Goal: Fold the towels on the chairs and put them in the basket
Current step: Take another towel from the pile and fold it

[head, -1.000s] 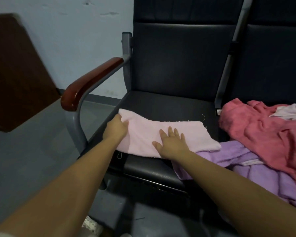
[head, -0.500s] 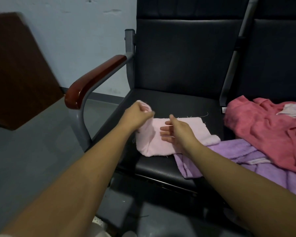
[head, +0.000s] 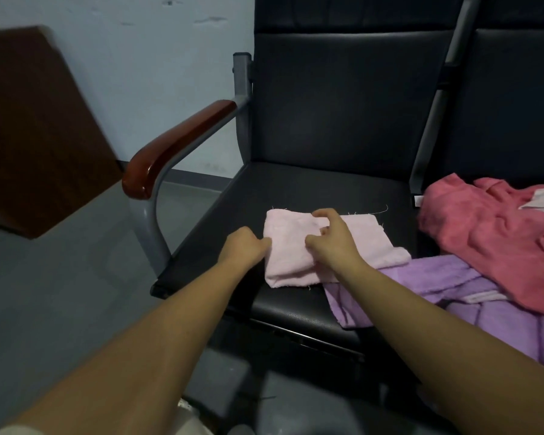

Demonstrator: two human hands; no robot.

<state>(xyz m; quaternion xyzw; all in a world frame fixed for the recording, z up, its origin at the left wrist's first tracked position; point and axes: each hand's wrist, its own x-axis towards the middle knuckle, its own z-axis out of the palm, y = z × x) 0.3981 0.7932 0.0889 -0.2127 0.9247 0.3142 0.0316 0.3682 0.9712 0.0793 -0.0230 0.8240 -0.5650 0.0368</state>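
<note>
Seat, left grip, right grip on towel

On the row of black chairs in front of you, the seat beside the wooden armrest carries a folded pale pink towel near its middle; a purple towel touches its right edge and spreads rightward, with a coral-red towel heaped just behind

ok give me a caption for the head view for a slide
Left hand and right hand folding a pink towel on a black chair seat, purple towel and red towel piled alongside.
</note>
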